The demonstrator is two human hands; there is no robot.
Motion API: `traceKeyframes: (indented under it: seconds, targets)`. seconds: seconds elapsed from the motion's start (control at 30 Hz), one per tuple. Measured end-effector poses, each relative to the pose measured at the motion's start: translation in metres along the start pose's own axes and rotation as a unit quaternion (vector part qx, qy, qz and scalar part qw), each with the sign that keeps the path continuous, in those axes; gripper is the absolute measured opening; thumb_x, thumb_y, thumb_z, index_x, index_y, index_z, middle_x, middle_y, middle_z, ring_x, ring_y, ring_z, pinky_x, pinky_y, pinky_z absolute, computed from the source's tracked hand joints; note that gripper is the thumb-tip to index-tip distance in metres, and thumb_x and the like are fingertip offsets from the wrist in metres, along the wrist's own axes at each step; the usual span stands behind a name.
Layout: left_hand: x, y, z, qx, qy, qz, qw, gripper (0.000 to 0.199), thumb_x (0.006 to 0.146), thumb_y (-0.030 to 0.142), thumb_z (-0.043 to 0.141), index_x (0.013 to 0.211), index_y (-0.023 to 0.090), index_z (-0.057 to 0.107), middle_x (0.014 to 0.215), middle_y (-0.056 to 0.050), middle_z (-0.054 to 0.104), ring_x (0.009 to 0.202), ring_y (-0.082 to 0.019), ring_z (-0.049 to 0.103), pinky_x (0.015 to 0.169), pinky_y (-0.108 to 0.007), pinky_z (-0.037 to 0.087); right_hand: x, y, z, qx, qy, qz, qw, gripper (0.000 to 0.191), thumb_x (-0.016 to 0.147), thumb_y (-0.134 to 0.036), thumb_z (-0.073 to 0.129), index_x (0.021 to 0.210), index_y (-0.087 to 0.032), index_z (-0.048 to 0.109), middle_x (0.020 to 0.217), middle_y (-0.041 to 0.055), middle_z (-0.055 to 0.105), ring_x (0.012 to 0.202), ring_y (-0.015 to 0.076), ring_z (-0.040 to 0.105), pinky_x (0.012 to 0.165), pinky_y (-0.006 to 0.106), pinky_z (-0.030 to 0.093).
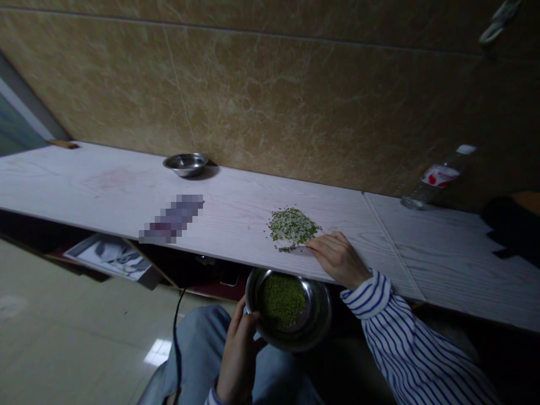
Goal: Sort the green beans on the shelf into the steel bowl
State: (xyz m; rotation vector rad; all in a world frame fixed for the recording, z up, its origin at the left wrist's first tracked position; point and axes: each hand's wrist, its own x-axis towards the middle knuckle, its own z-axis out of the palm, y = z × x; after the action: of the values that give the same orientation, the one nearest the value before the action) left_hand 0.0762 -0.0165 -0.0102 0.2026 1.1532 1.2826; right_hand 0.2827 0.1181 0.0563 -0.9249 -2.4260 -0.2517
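My left hand (242, 337) grips the rim of a steel bowl (319, 315), its thumb over the near left edge. Small green beans (283, 300), like mung beans, lie inside the bowl, which is tilted below the table's front edge. On the tabletop above it spreads a pile of green beans mixed with whitish grains (293, 225). My right hand (337, 256) pinches a thin metal tool (291, 247), its tip at the pile's near edge. Whether the tool is a spoon or tweezers is too small to tell.
An empty steel bowl (185, 164) stands by the wall at the back left. A blurred-out flat item (172, 219) lies left of the pile. To the right are a clear plastic bottle (439, 177) and a dark object (517, 230). An open drawer (143, 275) juts out below the tabletop.
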Motion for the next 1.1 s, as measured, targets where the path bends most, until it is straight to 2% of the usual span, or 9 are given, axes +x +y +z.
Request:
traceKeyframes:
  seconds: [0.37, 0.57, 0.83, 1.1]
  targets:
    - [0.005, -0.005, -0.006, 0.016, -0.017, 0.010, 1.000, 0.059, 0.075, 0.034, 0.055, 0.133, 0.028, 0.043, 0.132, -0.007, 0.048, 0.113, -0.027, 0.047, 0.069, -0.029, 0.046, -0.017, -0.008, -0.014, -0.019, 0.036, 0.052, 0.998, 0.013, 0.089, -0.017, 0.048, 0.093, -0.017, 0.061, 0.085, 0.0060, 0.070, 0.077, 0.0170, 0.062, 0.071, 0.033, 0.038]
    - [0.006, -0.006, -0.007, 0.017, -0.017, 0.009, 1.000, 0.054, 0.077, 0.033, 0.053, 0.130, 0.028, 0.045, 0.133, -0.006, 0.047, 0.115, -0.027, 0.045, 0.068, -0.028, 0.046, -0.019, -0.015, -0.016, -0.015, 0.012, 0.054, 0.998, 0.013, 0.089, -0.017, 0.048, 0.093, -0.017, 0.061, 0.083, 0.0055, 0.069, 0.075, 0.0165, 0.061, 0.070, 0.033, 0.037]
    - [0.004, -0.004, -0.006, 0.014, -0.012, 0.011, 1.000, 0.060, 0.076, 0.031, 0.053, 0.135, 0.028, 0.040, 0.133, -0.006, 0.048, 0.113, -0.026, 0.047, 0.068, -0.029, 0.047, -0.020, -0.011, -0.013, -0.038, 0.020, 0.074, 0.996, 0.013, 0.089, -0.017, 0.049, 0.096, -0.016, 0.060, 0.086, 0.0047, 0.069, 0.079, 0.0165, 0.061, 0.073, 0.032, 0.037]
    - [0.004, -0.006, -0.005, 0.010, -0.008, 0.002, 1.000, 0.061, 0.076, 0.031, 0.053, 0.135, 0.028, 0.039, 0.133, -0.006, 0.049, 0.113, -0.026, 0.047, 0.073, -0.031, 0.048, -0.013, -0.020, -0.013, -0.037, 0.013, 0.081, 0.996, 0.016, 0.090, -0.018, 0.047, 0.097, -0.016, 0.061, 0.087, 0.0058, 0.069, 0.080, 0.0166, 0.062, 0.073, 0.032, 0.036]
